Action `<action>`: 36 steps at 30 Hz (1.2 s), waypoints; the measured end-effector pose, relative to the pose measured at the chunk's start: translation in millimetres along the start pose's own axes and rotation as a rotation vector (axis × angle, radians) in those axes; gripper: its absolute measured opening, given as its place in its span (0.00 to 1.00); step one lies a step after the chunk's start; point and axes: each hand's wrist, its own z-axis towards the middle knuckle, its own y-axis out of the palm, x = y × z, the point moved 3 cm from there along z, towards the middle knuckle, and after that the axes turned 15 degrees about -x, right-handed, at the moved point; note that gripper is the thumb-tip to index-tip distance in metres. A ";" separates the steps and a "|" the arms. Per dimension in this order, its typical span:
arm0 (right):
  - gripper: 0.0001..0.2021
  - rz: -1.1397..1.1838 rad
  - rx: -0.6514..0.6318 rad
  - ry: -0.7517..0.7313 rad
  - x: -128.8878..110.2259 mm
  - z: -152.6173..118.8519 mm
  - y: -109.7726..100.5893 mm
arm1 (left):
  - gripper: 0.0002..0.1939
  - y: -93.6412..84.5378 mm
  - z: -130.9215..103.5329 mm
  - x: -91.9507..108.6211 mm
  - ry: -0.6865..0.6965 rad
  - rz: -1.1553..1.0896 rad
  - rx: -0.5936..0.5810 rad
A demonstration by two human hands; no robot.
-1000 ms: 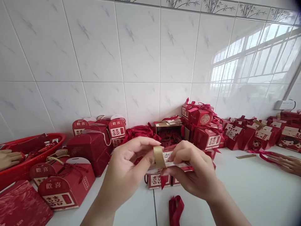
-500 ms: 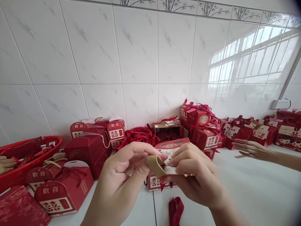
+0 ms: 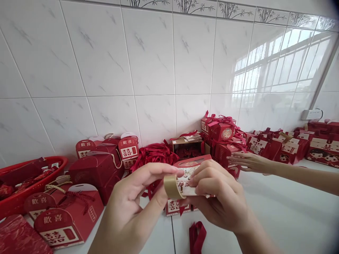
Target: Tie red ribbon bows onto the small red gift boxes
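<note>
In the middle of the view, my right hand (image 3: 218,197) grips a small red and white printed box (image 3: 188,176), its fingers over the front and the thumb beneath. My left hand (image 3: 143,201) pinches a curved gold band (image 3: 173,187) at the box's left end, thumb below and fingers above. The band bows outward over that end. Below the hands, a loop of dark red ribbon (image 3: 196,237) lies on the white table (image 3: 267,215). Another small red box (image 3: 177,207) stands behind my hands, partly hidden.
Red gift boxes (image 3: 69,218) and a red basin (image 3: 57,173) are at the left. A ribbon heap (image 3: 159,155), an open carton (image 3: 185,151) and stacked boxes (image 3: 225,132) line the tiled wall. Another person's hand (image 3: 246,160) reaches in from the right.
The gold band now curves round the box's left end instead of standing folded up. The other person's right-side hand has moved left, and the hand at the basin has gone from view.
</note>
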 end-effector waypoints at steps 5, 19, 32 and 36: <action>0.07 0.006 -0.011 -0.003 1.0 1.5 1.1 | 0.07 -0.5 4.9 -3.6 -0.011 0.058 0.028; 0.08 -0.001 -0.005 -0.004 0.8 2.1 2.2 | 0.04 2.8 9.0 -7.2 -0.062 -0.078 -0.026; 0.07 0.010 -0.011 -0.003 3.7 2.3 6.3 | 0.06 1.3 11.0 -6.5 -0.065 -0.042 -0.113; 0.07 0.003 -0.023 -0.006 2.6 2.0 8.0 | 0.07 1.8 10.5 -5.8 -0.075 -0.045 -0.129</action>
